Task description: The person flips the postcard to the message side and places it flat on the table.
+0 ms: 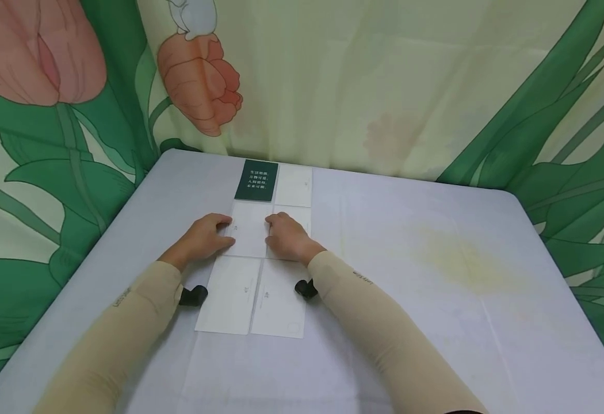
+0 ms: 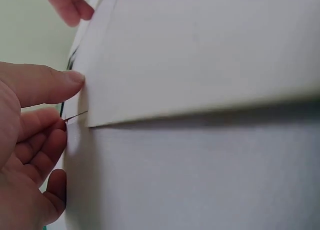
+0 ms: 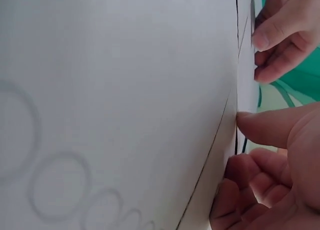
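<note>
Several cards lie in two columns on the table. In the head view, a white card (image 1: 247,231) in the middle of the left column lies between both hands. My left hand (image 1: 203,238) touches its left side, thumb and fingertips apart. At its right side the fingertips of my right hand (image 1: 287,237) touch the edge, partly covering a white card (image 1: 302,216) behind. In the left wrist view, the left thumb (image 2: 60,85) is straight near a card corner. The right wrist view shows the right thumb (image 3: 262,126) against a card edge, other fingers loosely bent.
A dark green card (image 1: 256,180) with white writing lies at the far end, beside a white card (image 1: 294,186). Nearer are two more white cards, one left (image 1: 228,296) and one right (image 1: 278,299). A flowered curtain (image 1: 333,86) hangs behind the white-covered table (image 1: 411,322).
</note>
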The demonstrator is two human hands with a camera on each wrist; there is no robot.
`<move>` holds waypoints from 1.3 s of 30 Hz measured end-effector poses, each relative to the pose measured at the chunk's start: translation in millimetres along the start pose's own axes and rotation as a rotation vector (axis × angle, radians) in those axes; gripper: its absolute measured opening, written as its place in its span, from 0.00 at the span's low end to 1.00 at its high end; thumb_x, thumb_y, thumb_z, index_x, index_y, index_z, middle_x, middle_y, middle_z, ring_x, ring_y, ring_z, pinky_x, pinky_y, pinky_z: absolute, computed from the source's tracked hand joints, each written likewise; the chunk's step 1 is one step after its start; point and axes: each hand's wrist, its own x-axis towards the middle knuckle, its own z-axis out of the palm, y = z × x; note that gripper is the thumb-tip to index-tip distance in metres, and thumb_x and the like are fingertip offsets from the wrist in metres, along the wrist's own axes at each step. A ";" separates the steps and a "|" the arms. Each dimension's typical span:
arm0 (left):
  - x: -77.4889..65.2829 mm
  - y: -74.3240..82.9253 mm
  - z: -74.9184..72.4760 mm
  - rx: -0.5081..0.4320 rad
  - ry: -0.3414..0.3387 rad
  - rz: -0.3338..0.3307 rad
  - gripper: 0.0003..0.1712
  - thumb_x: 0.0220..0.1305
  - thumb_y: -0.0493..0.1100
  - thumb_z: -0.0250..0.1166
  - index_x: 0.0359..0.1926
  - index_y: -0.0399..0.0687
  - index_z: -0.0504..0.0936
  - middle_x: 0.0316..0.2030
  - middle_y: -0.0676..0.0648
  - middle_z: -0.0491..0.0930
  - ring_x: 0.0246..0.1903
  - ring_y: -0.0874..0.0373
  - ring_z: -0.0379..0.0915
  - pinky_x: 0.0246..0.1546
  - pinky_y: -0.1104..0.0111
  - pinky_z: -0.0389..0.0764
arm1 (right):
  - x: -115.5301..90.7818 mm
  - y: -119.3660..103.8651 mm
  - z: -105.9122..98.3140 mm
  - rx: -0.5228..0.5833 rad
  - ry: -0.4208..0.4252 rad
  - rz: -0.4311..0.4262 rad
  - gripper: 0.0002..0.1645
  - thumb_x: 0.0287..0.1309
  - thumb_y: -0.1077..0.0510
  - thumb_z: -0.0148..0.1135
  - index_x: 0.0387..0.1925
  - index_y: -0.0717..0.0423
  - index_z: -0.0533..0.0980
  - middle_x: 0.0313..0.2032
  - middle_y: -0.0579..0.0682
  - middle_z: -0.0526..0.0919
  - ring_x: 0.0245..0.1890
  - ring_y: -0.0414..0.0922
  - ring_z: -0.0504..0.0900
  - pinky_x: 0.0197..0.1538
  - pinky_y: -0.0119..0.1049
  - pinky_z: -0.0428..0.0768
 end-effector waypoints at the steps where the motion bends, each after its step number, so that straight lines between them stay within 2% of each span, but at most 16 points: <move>1: 0.8 -0.5 0.3 -0.010 -0.002 -0.008 0.38 0.66 0.44 0.66 0.71 0.33 0.64 0.70 0.32 0.62 0.70 0.38 0.56 0.69 0.48 0.60 | 0.3 1.3 -0.5 0.018 -0.007 0.001 0.30 0.69 0.59 0.57 0.69 0.62 0.67 0.65 0.56 0.71 0.66 0.48 0.69 0.68 0.39 0.66; 5: 3.0 -2.2 1.1 -0.035 -0.009 -0.042 0.38 0.66 0.45 0.67 0.71 0.34 0.65 0.70 0.34 0.64 0.70 0.39 0.57 0.69 0.47 0.60 | 1.7 4.6 -3.1 0.099 -0.026 0.024 0.30 0.67 0.61 0.55 0.70 0.61 0.67 0.64 0.55 0.73 0.66 0.48 0.68 0.69 0.39 0.65; 9: 5.5 -4.5 -1.1 -0.039 -0.014 -0.053 0.38 0.66 0.46 0.67 0.71 0.35 0.65 0.67 0.34 0.68 0.66 0.40 0.62 0.67 0.48 0.63 | 2.8 8.2 -8.2 0.163 -0.009 0.026 0.27 0.68 0.63 0.53 0.68 0.62 0.68 0.59 0.54 0.76 0.59 0.48 0.73 0.66 0.40 0.69; 12: 7.5 -5.0 -8.4 -0.062 -0.002 -0.059 0.40 0.67 0.48 0.66 0.74 0.37 0.62 0.67 0.33 0.67 0.65 0.39 0.62 0.66 0.47 0.64 | 3.7 12.0 -15.9 0.178 0.026 -0.012 0.26 0.67 0.63 0.55 0.65 0.63 0.70 0.57 0.55 0.77 0.55 0.49 0.75 0.63 0.40 0.72; 15: 10.3 -2.8 -19.9 -0.094 0.039 -0.051 0.42 0.68 0.49 0.65 0.76 0.41 0.58 0.69 0.34 0.63 0.66 0.38 0.60 0.65 0.45 0.65 | 4.3 16.2 -28.0 0.178 0.056 -0.048 0.25 0.67 0.62 0.57 0.64 0.63 0.71 0.57 0.56 0.78 0.55 0.49 0.76 0.60 0.40 0.74; 18: 14.9 0.8 -30.7 -0.094 0.091 -0.016 0.44 0.67 0.48 0.65 0.77 0.44 0.55 0.71 0.36 0.59 0.67 0.38 0.58 0.64 0.44 0.66 | 6.5 22.1 -40.5 0.159 0.060 -0.071 0.27 0.66 0.59 0.59 0.65 0.62 0.71 0.58 0.56 0.77 0.56 0.50 0.76 0.60 0.40 0.74; 22: 23.3 6.8 -38.2 -0.073 0.114 0.046 0.44 0.67 0.46 0.66 0.78 0.45 0.55 0.73 0.37 0.56 0.69 0.39 0.56 0.65 0.44 0.65 | 12.5 31.4 -54.3 0.136 0.043 -0.073 0.31 0.66 0.55 0.62 0.67 0.60 0.69 0.61 0.55 0.75 0.60 0.51 0.74 0.63 0.42 0.72; 27: 36.4 13.0 -44.0 -0.035 0.144 0.145 0.41 0.67 0.43 0.66 0.76 0.43 0.59 0.74 0.38 0.57 0.69 0.40 0.56 0.67 0.45 0.61 | 25.3 39.4 -68.0 0.094 0.035 -0.058 0.37 0.64 0.52 0.64 0.71 0.58 0.65 0.65 0.54 0.72 0.66 0.51 0.68 0.68 0.44 0.66; 30: 45.8 15.3 -48.5 -0.030 0.160 0.172 0.40 0.66 0.42 0.67 0.75 0.44 0.61 0.74 0.39 0.56 0.70 0.40 0.55 0.69 0.46 0.59 | 34.4 43.1 -73.1 0.029 0.035 -0.052 0.39 0.64 0.51 0.65 0.72 0.58 0.64 0.68 0.53 0.69 0.69 0.50 0.66 0.70 0.42 0.62; 34: 56.8 14.0 -53.4 -0.040 0.130 0.125 0.42 0.66 0.42 0.67 0.77 0.47 0.59 0.76 0.41 0.53 0.73 0.42 0.48 0.70 0.46 0.55 | 44.8 46.3 -75.2 -0.048 0.016 -0.035 0.41 0.64 0.49 0.65 0.73 0.56 0.62 0.71 0.51 0.66 0.70 0.49 0.63 0.72 0.41 0.60; 39: 68.2 10.9 -51.2 -0.075 0.079 0.046 0.45 0.66 0.44 0.67 0.78 0.50 0.55 0.77 0.43 0.50 0.75 0.43 0.44 0.71 0.46 0.52 | 54.8 44.8 -75.0 -0.060 0.011 -0.044 0.41 0.65 0.48 0.64 0.73 0.56 0.62 0.71 0.52 0.66 0.71 0.49 0.63 0.72 0.41 0.58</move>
